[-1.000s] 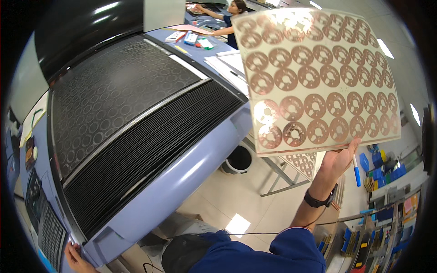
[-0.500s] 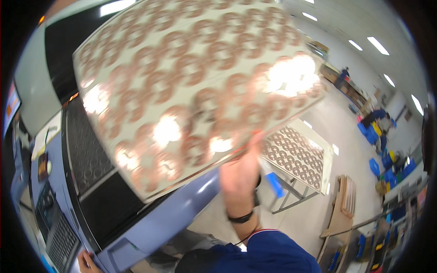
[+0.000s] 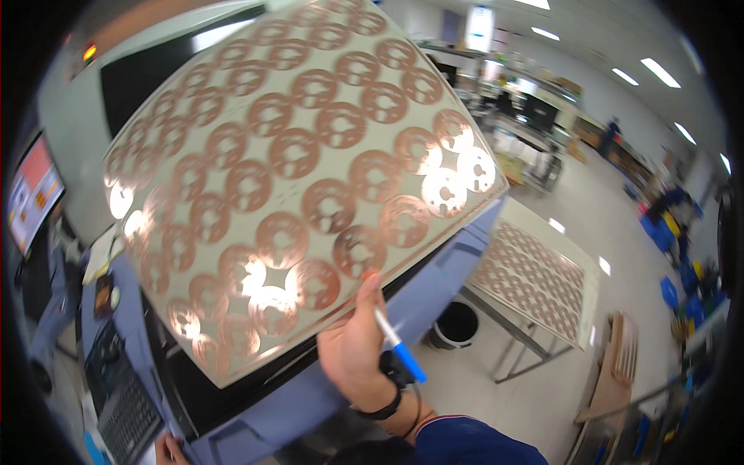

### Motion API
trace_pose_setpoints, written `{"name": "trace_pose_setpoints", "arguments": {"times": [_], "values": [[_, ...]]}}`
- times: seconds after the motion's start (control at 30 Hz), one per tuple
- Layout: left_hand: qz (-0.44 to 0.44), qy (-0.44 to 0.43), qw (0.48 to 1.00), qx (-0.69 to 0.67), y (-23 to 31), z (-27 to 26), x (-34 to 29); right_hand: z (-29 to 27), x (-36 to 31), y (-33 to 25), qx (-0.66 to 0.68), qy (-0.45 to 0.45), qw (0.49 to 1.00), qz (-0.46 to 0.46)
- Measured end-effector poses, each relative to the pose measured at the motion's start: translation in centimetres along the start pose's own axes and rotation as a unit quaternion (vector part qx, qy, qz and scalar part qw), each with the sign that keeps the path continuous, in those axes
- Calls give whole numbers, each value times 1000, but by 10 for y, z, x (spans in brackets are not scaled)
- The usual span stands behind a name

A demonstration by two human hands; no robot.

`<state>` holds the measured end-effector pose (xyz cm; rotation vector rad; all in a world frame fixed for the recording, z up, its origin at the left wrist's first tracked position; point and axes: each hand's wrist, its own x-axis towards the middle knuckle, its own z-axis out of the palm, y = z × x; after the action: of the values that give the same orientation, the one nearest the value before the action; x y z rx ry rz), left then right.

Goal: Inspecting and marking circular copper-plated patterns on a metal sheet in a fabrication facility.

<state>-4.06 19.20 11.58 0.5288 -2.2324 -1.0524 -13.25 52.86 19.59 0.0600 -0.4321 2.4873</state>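
My right hand [image 3: 353, 349] holds up a large pale sheet [image 3: 298, 174] printed with rows of shiny copper ring shapes. The thumb presses on its lower edge. The same hand also carries a white pen with a blue cap [image 3: 399, 346] between the fingers. The sheet is tilted toward me and covers most of the view. My left hand [image 3: 172, 448] shows only at the bottom edge, resting against the front of the blue machine [image 3: 310, 411]; whether it grips anything is not visible.
A metal table [image 3: 535, 279] at right carries a stack of similar copper-patterned sheets. A black bin [image 3: 456, 325] stands under it. A keyboard [image 3: 124, 399] and a monitor [image 3: 31, 194] sit at left. Shelves and a distant person fill the far right.
The sheet has swung from the upper right across to the centre-left and closer to my face. My right hand has moved left and lower with it.
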Motion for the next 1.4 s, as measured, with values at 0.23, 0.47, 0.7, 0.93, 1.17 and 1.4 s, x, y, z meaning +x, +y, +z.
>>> {"name": "trace_pose_setpoints", "arguments": {"times": [0.23, 0.47, 0.7, 0.93, 1.17, 1.4], "values": [[68, -20, 993, -91, -50, 4, 23, 2, 43, 32, -117, -104, 970, 185], [51, -18, 993, -106, -44, -6, 13, -51, 69, 87, -201, -86, 864, 454], [30, -4, 995, -94, -38, -3, 11, -2, 76, 99, -679, -523, 486, 170], [30, -4, 994, -103, -43, 4, 13, -63, 119, 127, -694, -606, 387, -33], [6, 4, 995, -103, -45, 3, 15, -49, 106, 119, -703, -630, 328, -25], [28, 171, 983, 60, -43, -19, 34, -57, 111, 118, -674, -653, 341, -54]]}}
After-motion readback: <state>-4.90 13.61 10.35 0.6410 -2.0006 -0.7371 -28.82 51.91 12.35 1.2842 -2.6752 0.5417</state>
